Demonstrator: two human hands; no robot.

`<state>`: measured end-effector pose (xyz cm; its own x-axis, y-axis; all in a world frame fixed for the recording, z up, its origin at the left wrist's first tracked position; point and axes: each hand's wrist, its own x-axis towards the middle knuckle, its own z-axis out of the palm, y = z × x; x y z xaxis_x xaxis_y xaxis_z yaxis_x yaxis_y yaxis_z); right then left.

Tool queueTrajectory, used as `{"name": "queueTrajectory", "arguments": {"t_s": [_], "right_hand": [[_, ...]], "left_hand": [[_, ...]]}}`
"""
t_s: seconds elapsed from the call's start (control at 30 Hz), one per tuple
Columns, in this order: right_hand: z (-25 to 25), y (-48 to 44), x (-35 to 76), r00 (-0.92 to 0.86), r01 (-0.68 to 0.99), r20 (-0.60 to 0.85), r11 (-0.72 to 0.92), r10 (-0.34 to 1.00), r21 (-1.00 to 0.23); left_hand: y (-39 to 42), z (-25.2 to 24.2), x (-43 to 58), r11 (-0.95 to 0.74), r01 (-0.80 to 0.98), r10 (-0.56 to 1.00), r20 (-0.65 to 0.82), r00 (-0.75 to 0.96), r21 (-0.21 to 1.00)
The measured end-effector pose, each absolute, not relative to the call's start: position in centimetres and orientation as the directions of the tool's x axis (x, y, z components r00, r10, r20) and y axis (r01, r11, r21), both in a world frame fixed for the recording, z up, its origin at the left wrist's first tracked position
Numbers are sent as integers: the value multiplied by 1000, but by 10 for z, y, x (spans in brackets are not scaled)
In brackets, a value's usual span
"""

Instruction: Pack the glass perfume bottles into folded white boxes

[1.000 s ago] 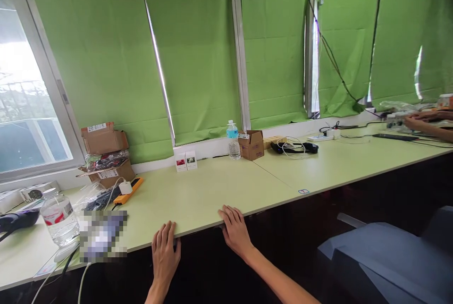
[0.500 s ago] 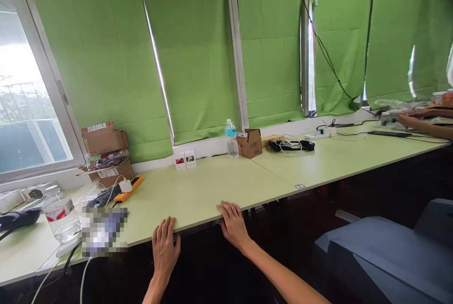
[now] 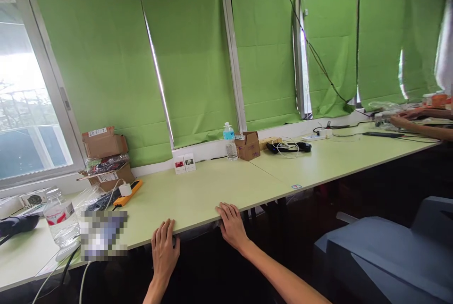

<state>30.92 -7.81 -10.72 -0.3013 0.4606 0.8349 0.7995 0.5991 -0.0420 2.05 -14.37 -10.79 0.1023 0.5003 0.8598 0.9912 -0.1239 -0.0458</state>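
The person's left hand [image 3: 164,252] and right hand [image 3: 231,226] are both open, fingers spread and curled over the near edge of a pale green table [image 3: 198,190]. Neither hand holds anything. The thumbs cannot be clearly seen. That long table edge [image 3: 191,228] runs from near left up to far right, and both forearms point towards it from below.

To the left of the left hand lies a pixelated, unreadable patch [image 3: 102,235], beside a ribbed clear plastic bottle [image 3: 62,223] with a red-and-white label. Further back, an orange power strip [image 3: 128,193] carries a white charger [image 3: 125,190], in front of stacked cardboard boxes [image 3: 104,142] with white shipping labels. Along the far wall stand two small white boxes [image 3: 184,163], a blue-capped water bottle [image 3: 230,143] and an open cardboard box [image 3: 247,146]; their small print is illegible.

At far right, a co-worker's hand [image 3: 399,122] reaches over a cluttered spot. A blue-grey padded chair [image 3: 375,257] sits near right, below green fabric blinds [image 3: 191,58].
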Motion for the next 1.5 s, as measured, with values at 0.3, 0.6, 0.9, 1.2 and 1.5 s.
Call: {"name": "queueTrajectory", "arguments": {"t_s": [0.3, 0.6, 0.9, 1.2, 1.5], "right_hand": [[-109, -76, 308, -287, 802, 850, 596, 441, -39], [-109, -76, 307, -287, 804, 841, 593, 459, -49], [-109, -76, 307, -288, 796, 846, 604, 449, -49], [-107, -78, 307, -288, 793, 845, 607, 450, -53], [-106, -80, 309, -297, 801, 839, 597, 456, -41]], "left_hand": [[-142, -110, 20, -125, 990, 486, 866, 117, -64], [-141, -110, 21, -129, 991, 488, 868, 93, -33], [-142, -109, 20, -137, 990, 494, 865, 91, -26], [-142, -108, 21, -137, 990, 498, 862, 89, -23], [-142, -108, 23, -133, 991, 498, 863, 84, -20]]}}
